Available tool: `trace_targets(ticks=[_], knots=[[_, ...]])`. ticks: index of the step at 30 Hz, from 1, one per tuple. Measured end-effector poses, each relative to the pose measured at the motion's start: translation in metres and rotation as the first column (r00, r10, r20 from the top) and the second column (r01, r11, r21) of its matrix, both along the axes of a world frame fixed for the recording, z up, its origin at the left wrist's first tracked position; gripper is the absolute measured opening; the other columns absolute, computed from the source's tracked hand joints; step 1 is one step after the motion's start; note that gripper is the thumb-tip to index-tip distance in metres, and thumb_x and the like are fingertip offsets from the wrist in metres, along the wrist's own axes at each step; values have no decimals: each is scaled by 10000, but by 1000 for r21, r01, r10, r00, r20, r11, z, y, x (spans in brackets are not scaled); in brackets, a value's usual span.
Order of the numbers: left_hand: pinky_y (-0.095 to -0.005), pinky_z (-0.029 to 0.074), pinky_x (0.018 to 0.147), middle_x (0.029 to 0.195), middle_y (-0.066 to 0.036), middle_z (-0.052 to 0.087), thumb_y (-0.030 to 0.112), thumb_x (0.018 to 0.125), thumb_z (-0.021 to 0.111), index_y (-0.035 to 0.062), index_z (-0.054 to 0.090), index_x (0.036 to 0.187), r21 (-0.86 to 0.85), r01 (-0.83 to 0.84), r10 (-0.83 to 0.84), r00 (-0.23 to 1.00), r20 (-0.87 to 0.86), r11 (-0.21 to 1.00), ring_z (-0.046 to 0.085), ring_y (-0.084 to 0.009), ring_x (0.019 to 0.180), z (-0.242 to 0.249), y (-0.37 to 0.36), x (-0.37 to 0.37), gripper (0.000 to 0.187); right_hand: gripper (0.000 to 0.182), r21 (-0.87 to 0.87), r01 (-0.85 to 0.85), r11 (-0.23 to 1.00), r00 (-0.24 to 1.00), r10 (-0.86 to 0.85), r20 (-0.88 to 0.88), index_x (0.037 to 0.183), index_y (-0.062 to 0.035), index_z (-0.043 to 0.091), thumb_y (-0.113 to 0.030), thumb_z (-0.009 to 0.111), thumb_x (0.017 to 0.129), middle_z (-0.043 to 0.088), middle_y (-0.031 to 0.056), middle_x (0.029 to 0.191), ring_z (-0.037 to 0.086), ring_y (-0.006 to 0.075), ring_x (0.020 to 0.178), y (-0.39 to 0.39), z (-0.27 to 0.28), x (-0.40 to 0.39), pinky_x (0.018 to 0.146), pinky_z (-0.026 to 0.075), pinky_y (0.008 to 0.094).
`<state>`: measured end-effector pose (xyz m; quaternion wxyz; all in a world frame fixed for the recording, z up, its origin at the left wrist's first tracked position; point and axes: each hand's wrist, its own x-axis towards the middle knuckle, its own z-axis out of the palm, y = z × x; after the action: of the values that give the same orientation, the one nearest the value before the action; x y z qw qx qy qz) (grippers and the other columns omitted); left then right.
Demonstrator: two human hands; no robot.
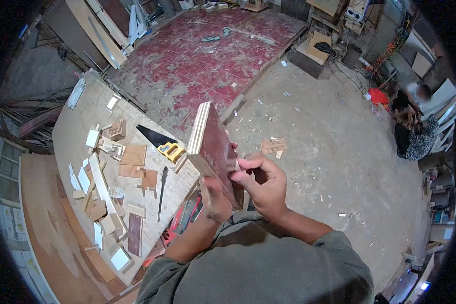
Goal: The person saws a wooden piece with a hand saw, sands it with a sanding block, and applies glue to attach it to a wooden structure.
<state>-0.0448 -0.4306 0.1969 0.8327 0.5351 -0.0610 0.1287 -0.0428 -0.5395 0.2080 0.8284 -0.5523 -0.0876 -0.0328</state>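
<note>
A reddish-brown plywood board (215,149) with pale layered edges is held up on edge in front of me. My left hand (216,200) grips its lower edge, with the thumb on the near side. Against the board's right face, my right hand (263,185) pinches a small wooden block (232,165) between thumb and fingers. Left of the board, a handsaw with a yellow handle (171,151) lies on the workbench (180,180). Beside it are a dark thin tool (162,193) and flat brown wood pieces (133,161).
Wood offcuts, white-faced pieces (120,259) and a clear cup (116,192) lie on the bench at left. Scraps and a thin wooden piece (274,145) are on the concrete floor. A person (415,124) sits low at the far right, near a red bag (378,97).
</note>
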Motion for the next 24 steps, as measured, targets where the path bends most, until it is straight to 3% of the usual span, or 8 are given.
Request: trace_targets(ticks=[2, 5, 8, 10, 12, 15, 19, 24], knots=[[-385, 418, 1022, 1363, -103, 507, 787, 887, 345, 39, 332, 1472, -18, 125, -124, 991, 45, 992, 512, -216, 1224, 4, 3, -6, 950, 246, -38, -15, 999, 998, 18, 56, 1025, -17, 679, -82, 799, 821, 630, 53, 954, 569, 109, 904, -2, 7, 9, 830, 441, 265], [-397, 402, 1047, 1393, -104, 493, 794, 882, 341, 49, 322, 1480, 83, 71, -76, 995, 60, 994, 502, -224, 1251, 8, 10, -4, 956, 212, -41, -64, 997, 996, 67, 62, 976, -23, 672, -70, 801, 814, 620, 62, 940, 570, 129, 914, -3, 10, 7, 829, 436, 274], [-413, 385, 1073, 1428, -107, 472, 797, 884, 319, 49, 296, 1495, 100, 155, -158, 987, 25, 983, 485, -236, 1286, 20, 16, -4, 966, 212, -219, 44, 975, 962, 18, 273, 950, -23, 676, -58, 811, 790, 615, 84, 932, 581, 184, 910, -8, 2, 7, 831, 437, 296], [-416, 380, 1079, 1436, -110, 467, 794, 888, 309, 49, 283, 1504, 91, 192, -193, 981, 7, 977, 481, -242, 1294, 18, 4, -1, 967, 218, -189, 62, 980, 965, -10, 264, 953, -24, 677, -60, 814, 787, 615, 85, 934, 581, 184, 911, -8, 10, 23, 834, 439, 303], [-370, 421, 998, 1364, -119, 504, 831, 860, 294, -23, 369, 1443, -61, -101, 102, 995, 17, 993, 548, -210, 1161, 11, -18, 4, 1037, 238, -134, 43, 990, 973, -11, 229, 960, -24, 676, -72, 823, 779, 616, 87, 939, 584, 190, 908, -7, 21, 31, 841, 444, 316], [-386, 394, 1042, 1423, -116, 449, 816, 865, 328, -15, 306, 1479, 19, 81, -80, 996, -26, 997, 488, -216, 1251, 24, 3, 2, 1033, 248, -235, 15, 972, 974, 39, 222, 971, -23, 677, -80, 826, 780, 619, 75, 939, 585, 182, 914, -12, 10, 14, 845, 443, 299], [-405, 328, 1098, 1450, -127, 426, 797, 878, 338, -12, 203, 1519, 64, 96, -97, 995, 22, 993, 442, -243, 1307, 14, -5, 9, 1042, 226, -136, 50, 989, 989, -31, 143, 969, -16, 672, -91, 810, 806, 625, 74, 934, 591, 156, 915, -12, 13, 20, 833, 455, 290], [-393, 390, 1057, 1401, -102, 485, 782, 903, 288, 30, 326, 1482, 0, 52, -52, 999, 10, 999, 507, -232, 1236, 18, -3, 13, 950, 205, -186, -20, 982, 989, 47, 143, 994, -14, 628, -13, 750, 830, 584, 49, 948, 541, 132, 926, -14, 12, 14, 853, 411, 288]])
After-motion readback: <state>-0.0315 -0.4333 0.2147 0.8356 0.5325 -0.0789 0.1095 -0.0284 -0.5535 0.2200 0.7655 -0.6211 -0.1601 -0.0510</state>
